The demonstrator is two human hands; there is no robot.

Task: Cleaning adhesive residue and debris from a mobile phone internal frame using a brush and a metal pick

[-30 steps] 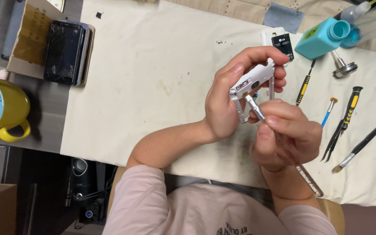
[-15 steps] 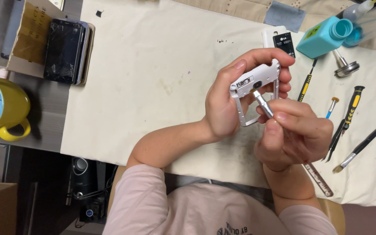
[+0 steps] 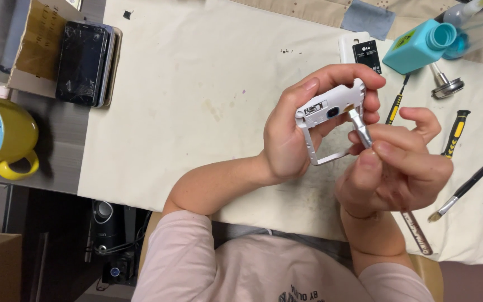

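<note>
Head view: above a cream-covered worktop (image 3: 197, 112), the left hand (image 3: 303, 128) grasps a white phone frame (image 3: 331, 120), while the right hand (image 3: 392, 168) pinches a small metal tool (image 3: 360, 127) whose tip touches the frame.

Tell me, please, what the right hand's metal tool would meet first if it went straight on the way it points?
Probably the white phone frame in the left hand: the metal tool, pinched by the right hand, already has its tip at the frame's edge.
</note>
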